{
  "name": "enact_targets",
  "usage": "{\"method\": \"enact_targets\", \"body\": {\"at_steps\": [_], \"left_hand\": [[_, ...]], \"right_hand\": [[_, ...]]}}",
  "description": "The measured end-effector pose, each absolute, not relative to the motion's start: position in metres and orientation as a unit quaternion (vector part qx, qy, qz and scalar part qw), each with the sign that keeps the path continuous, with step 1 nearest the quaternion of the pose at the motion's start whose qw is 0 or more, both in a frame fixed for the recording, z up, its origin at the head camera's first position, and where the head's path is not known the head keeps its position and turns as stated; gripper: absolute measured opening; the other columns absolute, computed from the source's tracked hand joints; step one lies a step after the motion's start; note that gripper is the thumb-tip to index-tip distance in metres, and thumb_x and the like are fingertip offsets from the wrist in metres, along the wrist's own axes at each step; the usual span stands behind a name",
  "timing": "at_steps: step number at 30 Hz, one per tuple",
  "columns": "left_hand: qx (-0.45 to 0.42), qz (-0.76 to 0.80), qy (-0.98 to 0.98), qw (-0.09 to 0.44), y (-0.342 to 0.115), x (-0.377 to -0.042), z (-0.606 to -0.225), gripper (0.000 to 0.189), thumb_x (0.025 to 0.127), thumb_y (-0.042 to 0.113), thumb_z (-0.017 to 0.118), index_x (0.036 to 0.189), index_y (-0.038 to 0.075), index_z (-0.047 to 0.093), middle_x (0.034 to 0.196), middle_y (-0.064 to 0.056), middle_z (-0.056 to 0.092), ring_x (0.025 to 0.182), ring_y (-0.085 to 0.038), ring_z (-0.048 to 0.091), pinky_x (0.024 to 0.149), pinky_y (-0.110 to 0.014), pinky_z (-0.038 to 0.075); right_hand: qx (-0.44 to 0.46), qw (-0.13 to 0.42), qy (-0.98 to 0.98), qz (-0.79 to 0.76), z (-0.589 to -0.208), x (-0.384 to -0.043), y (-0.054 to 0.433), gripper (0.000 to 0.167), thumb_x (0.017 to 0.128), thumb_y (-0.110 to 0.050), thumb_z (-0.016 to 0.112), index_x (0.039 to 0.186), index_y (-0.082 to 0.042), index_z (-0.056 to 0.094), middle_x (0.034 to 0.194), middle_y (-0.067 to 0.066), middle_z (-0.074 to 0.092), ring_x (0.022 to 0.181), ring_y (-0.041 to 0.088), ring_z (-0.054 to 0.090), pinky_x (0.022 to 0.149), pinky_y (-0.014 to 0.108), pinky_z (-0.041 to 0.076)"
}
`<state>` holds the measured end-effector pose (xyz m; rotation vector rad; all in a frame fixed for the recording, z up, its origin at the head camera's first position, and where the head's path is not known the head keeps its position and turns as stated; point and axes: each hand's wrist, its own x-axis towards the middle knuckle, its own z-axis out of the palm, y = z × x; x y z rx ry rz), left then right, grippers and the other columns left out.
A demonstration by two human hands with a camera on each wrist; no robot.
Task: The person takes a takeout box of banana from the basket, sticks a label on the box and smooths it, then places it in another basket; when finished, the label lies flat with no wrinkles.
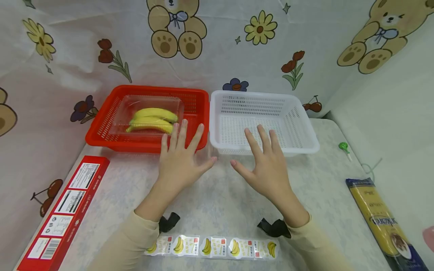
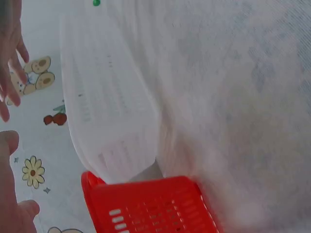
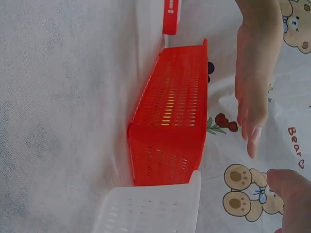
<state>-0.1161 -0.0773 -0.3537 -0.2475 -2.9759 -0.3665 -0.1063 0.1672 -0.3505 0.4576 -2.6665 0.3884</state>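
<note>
My left hand (image 1: 179, 162) hovers palm down with spread fingers, near the front rim of the red basket (image 1: 149, 146). A clear plastic clamshell box (image 1: 118, 120) lies in that basket with yellow bananas (image 1: 152, 119) inside. Fingers likewise spread, my right hand (image 1: 269, 169) is in front of the white basket (image 1: 264, 150). Neither hand holds anything. The left wrist view shows part of my left hand (image 2: 12, 179) at its lower left edge; in the right wrist view, part of my right hand (image 3: 294, 199) appears at lower right.
A strip of banana labels (image 1: 217, 247) lies along the front of the table (image 1: 223, 210). At left is a long red box (image 1: 64, 210). A yellow and blue packet (image 1: 383, 222) and a green lollipop (image 1: 343, 146) lie at right. Patterned cloth (image 1: 220, 41) hangs behind.
</note>
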Motion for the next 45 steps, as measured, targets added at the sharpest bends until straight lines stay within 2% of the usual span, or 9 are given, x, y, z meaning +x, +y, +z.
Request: {"method": "enact_targets", "body": {"at_steps": [9, 15, 22, 26, 32, 35, 40, 45], "left_hand": [[-0.018, -0.148, -0.987, 0.053, -0.158, -0.126, -0.345, 0.108, 0.082, 0.075, 0.055, 0.161, 0.028, -0.001, 0.167, -0.016, -0.006, 0.153, -0.042, -0.005, 0.119, -0.067, 0.002], [0.027, -0.157, -0.986, 0.052, -0.221, -0.135, -0.343, 0.113, 0.081, 0.079, 0.051, 0.161, 0.018, -0.001, 0.166, -0.021, -0.009, 0.151, -0.048, -0.006, 0.116, -0.072, 0.001], [0.069, -0.167, -0.983, 0.021, -0.276, -0.146, -0.349, 0.119, 0.08, 0.082, 0.048, 0.16, 0.012, -0.006, 0.163, -0.028, -0.014, 0.148, -0.054, -0.009, 0.113, -0.075, 0.001], [0.081, -0.177, -0.981, -0.002, -0.29, -0.148, -0.355, 0.122, 0.079, 0.084, 0.048, 0.159, 0.01, -0.006, 0.162, -0.03, -0.011, 0.147, -0.056, -0.007, 0.11, -0.078, 0.004], [0.111, -0.222, -0.968, -0.038, -0.296, -0.148, -0.357, 0.126, 0.076, 0.087, 0.048, 0.158, 0.015, -0.014, 0.162, -0.028, -0.014, 0.144, -0.059, 0.004, 0.099, -0.082, 0.022], [0.119, -0.244, -0.961, -0.054, -0.299, -0.148, -0.357, 0.128, 0.075, 0.088, 0.048, 0.157, 0.017, -0.019, 0.162, -0.029, -0.014, 0.141, -0.061, 0.011, 0.095, -0.082, 0.028], [0.124, -0.253, -0.956, -0.08, -0.305, -0.148, -0.362, 0.133, 0.072, 0.089, 0.049, 0.155, 0.016, -0.024, 0.16, -0.034, -0.009, 0.134, -0.064, 0.021, 0.093, -0.08, 0.032], [0.135, -0.26, -0.953, -0.082, -0.305, -0.147, -0.367, 0.136, 0.07, 0.09, 0.052, 0.153, 0.017, -0.027, 0.159, -0.035, -0.009, 0.131, -0.065, 0.024, 0.093, -0.079, 0.034]], "right_hand": [[0.185, 0.146, -0.947, 0.217, -0.351, -0.119, 0.158, 0.086, 0.086, -0.055, 0.067, 0.158, -0.027, 0.028, 0.163, 0.01, 0.025, 0.147, 0.043, 0.024, 0.112, 0.067, 0.03], [0.203, 0.12, -0.932, 0.276, -0.347, -0.131, 0.146, 0.082, 0.089, -0.051, 0.067, 0.157, -0.028, 0.028, 0.163, 0.008, 0.025, 0.148, 0.035, 0.025, 0.114, 0.063, 0.029], [0.215, 0.068, -0.921, 0.316, -0.34, -0.151, 0.119, 0.082, 0.09, -0.053, 0.065, 0.158, -0.03, 0.024, 0.163, 0.007, 0.023, 0.148, 0.032, 0.024, 0.111, 0.063, 0.034], [0.224, 0.046, -0.916, 0.331, -0.335, -0.165, 0.099, 0.082, 0.09, -0.055, 0.063, 0.158, -0.033, 0.022, 0.163, 0.004, 0.022, 0.148, 0.029, 0.024, 0.111, 0.06, 0.036], [0.237, 0.024, -0.91, 0.34, -0.33, -0.184, 0.068, 0.083, 0.089, -0.06, 0.061, 0.157, -0.038, 0.02, 0.163, 0.002, 0.022, 0.147, 0.027, 0.025, 0.11, 0.058, 0.039], [0.239, 0.014, -0.911, 0.337, -0.33, -0.191, 0.054, 0.084, 0.088, -0.062, 0.06, 0.157, -0.04, 0.018, 0.162, 0.001, 0.023, 0.146, 0.027, 0.027, 0.109, 0.057, 0.041], [0.245, -0.002, -0.906, 0.345, -0.332, -0.203, 0.034, 0.085, 0.089, -0.06, 0.061, 0.158, -0.039, 0.017, 0.16, 0.003, 0.027, 0.143, 0.027, 0.031, 0.108, 0.056, 0.042], [0.243, -0.025, -0.902, 0.355, -0.337, -0.216, 0.015, 0.086, 0.089, -0.061, 0.06, 0.159, -0.036, 0.016, 0.159, 0.004, 0.028, 0.142, 0.027, 0.033, 0.107, 0.055, 0.044]]}}
